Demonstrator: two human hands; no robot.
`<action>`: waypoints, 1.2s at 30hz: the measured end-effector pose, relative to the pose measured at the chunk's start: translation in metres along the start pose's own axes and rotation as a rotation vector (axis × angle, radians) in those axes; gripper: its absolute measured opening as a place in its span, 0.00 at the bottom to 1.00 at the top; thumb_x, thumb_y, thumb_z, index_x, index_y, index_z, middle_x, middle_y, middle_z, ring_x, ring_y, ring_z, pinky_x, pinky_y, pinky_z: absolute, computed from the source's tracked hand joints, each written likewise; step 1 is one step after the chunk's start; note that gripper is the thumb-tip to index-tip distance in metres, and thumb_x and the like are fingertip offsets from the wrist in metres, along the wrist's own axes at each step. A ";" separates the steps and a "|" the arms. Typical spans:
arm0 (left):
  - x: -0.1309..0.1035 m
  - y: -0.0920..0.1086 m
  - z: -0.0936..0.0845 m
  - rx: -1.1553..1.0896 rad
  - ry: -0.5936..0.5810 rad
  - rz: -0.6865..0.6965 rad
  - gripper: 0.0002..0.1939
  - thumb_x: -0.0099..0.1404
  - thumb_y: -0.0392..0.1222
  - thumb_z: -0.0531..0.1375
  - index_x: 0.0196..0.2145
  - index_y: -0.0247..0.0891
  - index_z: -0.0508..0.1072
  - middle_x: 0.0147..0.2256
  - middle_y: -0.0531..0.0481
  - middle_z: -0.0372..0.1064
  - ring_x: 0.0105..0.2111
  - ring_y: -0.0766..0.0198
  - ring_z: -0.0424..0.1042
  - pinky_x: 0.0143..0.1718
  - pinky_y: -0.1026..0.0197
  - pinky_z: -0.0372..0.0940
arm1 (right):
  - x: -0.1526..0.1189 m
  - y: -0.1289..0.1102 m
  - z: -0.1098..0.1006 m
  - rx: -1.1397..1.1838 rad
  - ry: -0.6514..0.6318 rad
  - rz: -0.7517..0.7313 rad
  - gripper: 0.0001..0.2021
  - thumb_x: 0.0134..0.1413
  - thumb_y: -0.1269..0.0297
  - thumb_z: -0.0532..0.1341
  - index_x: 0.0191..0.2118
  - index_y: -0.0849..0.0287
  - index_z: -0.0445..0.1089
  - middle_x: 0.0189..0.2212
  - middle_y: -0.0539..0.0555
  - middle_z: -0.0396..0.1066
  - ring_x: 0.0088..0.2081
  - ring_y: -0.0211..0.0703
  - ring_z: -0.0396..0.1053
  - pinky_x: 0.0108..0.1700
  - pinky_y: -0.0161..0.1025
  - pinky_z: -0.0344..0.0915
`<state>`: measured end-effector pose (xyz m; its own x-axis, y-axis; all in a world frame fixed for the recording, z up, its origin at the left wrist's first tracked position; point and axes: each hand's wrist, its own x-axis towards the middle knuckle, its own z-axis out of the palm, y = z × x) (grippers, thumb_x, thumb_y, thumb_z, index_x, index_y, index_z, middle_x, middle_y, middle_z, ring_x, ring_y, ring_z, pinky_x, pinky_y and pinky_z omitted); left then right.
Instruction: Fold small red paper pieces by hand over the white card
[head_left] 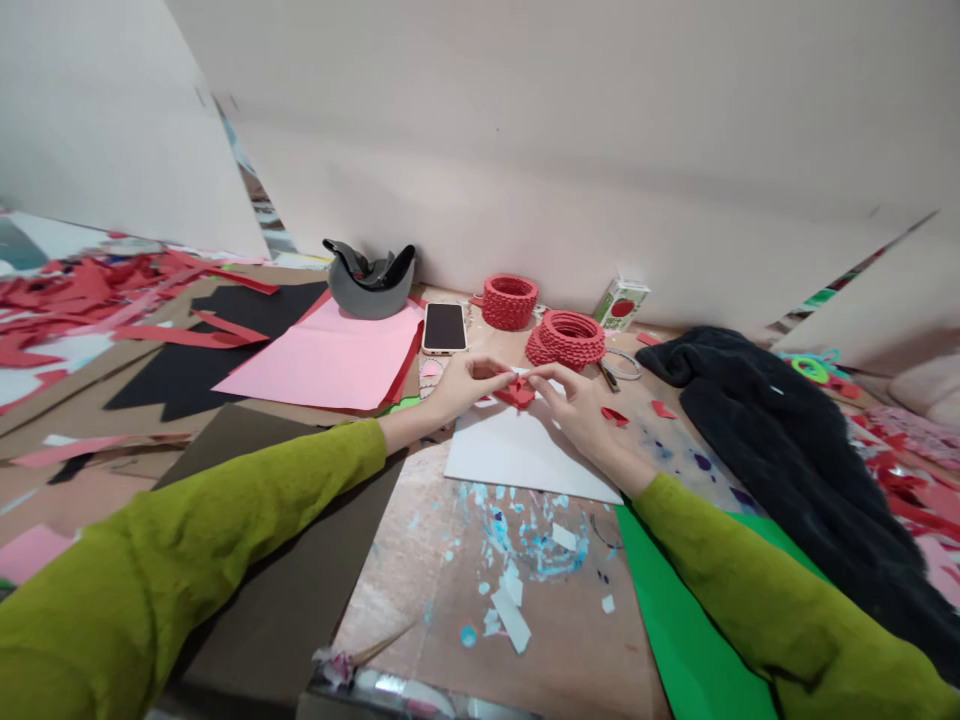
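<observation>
Over a white sheet (525,450), both hands meet at a small folded red paper piece (517,392). My left hand (471,385) pinches its left side between thumb and fingertips. From the right, my right hand (574,400) closes its fingertips on the other side of the same piece. Behind the hands stand a stack of red scalloped paper rings (509,302) and another, looser stack (565,340). Small red paper scraps (615,416) lie to the right of my right hand.
A phone (445,328), a grey cap (371,280) and pink paper (322,355) lie to the left. On the right are a small carton (621,303), a roll of tape (624,364), dark cloth (772,430) and green paper (690,610). A pale wall (525,150) rises behind.
</observation>
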<state>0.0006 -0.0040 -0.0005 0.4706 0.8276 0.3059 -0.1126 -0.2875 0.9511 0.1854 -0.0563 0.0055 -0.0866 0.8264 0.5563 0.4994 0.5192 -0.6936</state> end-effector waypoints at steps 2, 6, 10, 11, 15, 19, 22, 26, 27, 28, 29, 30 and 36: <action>0.000 -0.001 0.000 -0.004 -0.025 0.026 0.15 0.55 0.47 0.66 0.35 0.31 0.76 0.34 0.43 0.77 0.33 0.61 0.76 0.36 0.61 0.71 | 0.001 0.000 0.000 0.006 0.003 0.014 0.09 0.56 0.58 0.60 0.35 0.58 0.72 0.32 0.53 0.74 0.37 0.44 0.71 0.42 0.40 0.65; 0.001 -0.004 0.001 0.034 -0.055 0.070 0.15 0.55 0.45 0.66 0.36 0.32 0.77 0.35 0.43 0.77 0.35 0.61 0.76 0.38 0.60 0.71 | 0.001 -0.003 0.000 0.027 -0.013 0.032 0.09 0.54 0.58 0.62 0.36 0.59 0.71 0.33 0.53 0.74 0.37 0.44 0.71 0.42 0.40 0.66; 0.001 -0.005 0.000 0.058 -0.044 0.102 0.14 0.54 0.44 0.67 0.36 0.31 0.75 0.35 0.43 0.76 0.35 0.61 0.76 0.38 0.59 0.71 | 0.001 -0.007 0.001 0.053 -0.047 0.044 0.09 0.54 0.59 0.62 0.36 0.59 0.72 0.34 0.54 0.75 0.38 0.44 0.72 0.42 0.40 0.67; 0.001 -0.005 0.000 0.047 -0.049 0.110 0.15 0.54 0.43 0.67 0.36 0.31 0.75 0.35 0.43 0.76 0.35 0.61 0.76 0.38 0.59 0.71 | 0.001 -0.007 0.001 0.057 -0.055 0.045 0.09 0.55 0.59 0.61 0.37 0.59 0.73 0.34 0.54 0.75 0.38 0.45 0.72 0.42 0.41 0.67; 0.000 -0.005 -0.001 0.023 -0.061 0.093 0.14 0.54 0.43 0.67 0.36 0.31 0.74 0.34 0.44 0.76 0.34 0.62 0.76 0.37 0.60 0.71 | 0.002 -0.007 0.001 0.031 -0.070 0.046 0.09 0.55 0.59 0.61 0.35 0.59 0.73 0.34 0.54 0.76 0.37 0.46 0.72 0.42 0.41 0.66; 0.000 -0.004 0.000 0.046 -0.050 0.052 0.15 0.57 0.45 0.64 0.38 0.31 0.77 0.36 0.42 0.77 0.34 0.61 0.76 0.35 0.62 0.70 | 0.001 -0.004 0.001 -0.004 -0.024 0.030 0.08 0.56 0.60 0.61 0.34 0.59 0.73 0.33 0.54 0.76 0.37 0.45 0.72 0.41 0.40 0.65; 0.000 -0.001 0.001 0.044 -0.026 0.062 0.15 0.60 0.48 0.62 0.38 0.32 0.77 0.36 0.44 0.77 0.35 0.61 0.76 0.35 0.63 0.70 | 0.000 0.000 0.001 -0.034 0.017 0.019 0.08 0.56 0.60 0.60 0.35 0.59 0.73 0.33 0.53 0.75 0.36 0.44 0.71 0.41 0.40 0.65; 0.000 0.001 0.002 -0.010 -0.066 0.039 0.19 0.58 0.50 0.63 0.39 0.31 0.76 0.36 0.42 0.77 0.35 0.59 0.77 0.37 0.61 0.71 | 0.000 0.002 0.001 -0.047 0.043 0.027 0.09 0.57 0.60 0.59 0.35 0.60 0.72 0.33 0.53 0.75 0.36 0.43 0.71 0.41 0.39 0.65; -0.001 0.000 0.003 -0.025 -0.070 0.036 0.19 0.57 0.50 0.64 0.40 0.30 0.76 0.37 0.41 0.77 0.35 0.58 0.77 0.37 0.60 0.71 | 0.000 0.002 0.001 -0.047 0.043 0.028 0.09 0.57 0.59 0.59 0.36 0.60 0.72 0.32 0.53 0.75 0.36 0.43 0.71 0.40 0.39 0.65; -0.001 0.000 0.003 -0.035 -0.067 0.036 0.20 0.56 0.49 0.65 0.40 0.30 0.76 0.37 0.41 0.77 0.36 0.58 0.77 0.38 0.60 0.71 | 0.000 0.002 0.001 -0.047 0.042 0.028 0.09 0.57 0.59 0.59 0.36 0.60 0.72 0.32 0.53 0.75 0.36 0.43 0.71 0.40 0.39 0.65; -0.001 -0.001 0.003 -0.042 -0.061 0.035 0.20 0.55 0.49 0.66 0.40 0.30 0.77 0.38 0.40 0.77 0.36 0.58 0.77 0.38 0.60 0.71 | 0.001 0.002 0.001 -0.048 0.040 0.026 0.09 0.57 0.60 0.59 0.36 0.59 0.72 0.32 0.53 0.75 0.36 0.43 0.71 0.40 0.39 0.65; -0.001 -0.001 0.003 -0.045 -0.056 0.033 0.20 0.55 0.48 0.66 0.40 0.30 0.77 0.38 0.40 0.77 0.36 0.58 0.77 0.38 0.60 0.71 | 0.001 0.002 0.001 -0.051 0.039 0.023 0.09 0.57 0.60 0.59 0.35 0.59 0.72 0.32 0.53 0.75 0.36 0.43 0.71 0.40 0.39 0.65; -0.001 -0.004 0.002 -0.035 -0.045 0.025 0.17 0.56 0.47 0.65 0.39 0.31 0.77 0.37 0.41 0.77 0.36 0.59 0.77 0.38 0.61 0.71 | 0.000 0.002 0.000 -0.075 0.029 0.018 0.08 0.57 0.61 0.60 0.35 0.59 0.73 0.33 0.53 0.75 0.36 0.44 0.72 0.41 0.40 0.65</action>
<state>0.0028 -0.0046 -0.0045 0.5063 0.7973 0.3285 -0.1552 -0.2904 0.9442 0.1860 -0.0553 0.0042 -0.0531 0.8282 0.5579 0.5640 0.4859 -0.6677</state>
